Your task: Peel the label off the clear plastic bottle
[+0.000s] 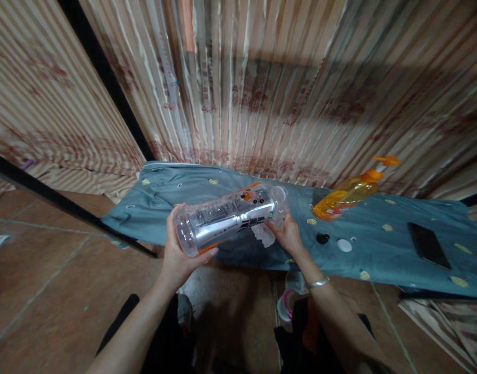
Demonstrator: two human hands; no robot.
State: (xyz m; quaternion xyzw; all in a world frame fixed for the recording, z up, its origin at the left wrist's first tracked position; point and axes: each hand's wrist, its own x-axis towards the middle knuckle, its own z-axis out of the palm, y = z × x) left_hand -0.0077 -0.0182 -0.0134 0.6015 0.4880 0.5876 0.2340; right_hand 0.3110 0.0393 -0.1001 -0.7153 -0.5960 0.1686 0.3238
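A large clear plastic bottle (219, 221) with a silver and orange label lies tilted across my two hands, its neck end up to the right. My left hand (176, 254) is wrapped around the base end, the thumb along the underside. At the other end, my right hand (288, 235) pinches a crumpled white tissue (264, 235) against the bottle near its neck. The fingertips there are partly hidden by the bottle and tissue. Further right, an orange pump bottle (342, 200) leans on the teal cloth (238, 254).
A small black cap (322, 238), a white disc (344, 245) and a black phone (428, 244) lie on the cloth to the right. Striped curtains (254, 104) hang behind. Dark metal poles (106, 78) stand at the left. My shoes are on the tiled floor (47, 291) below.
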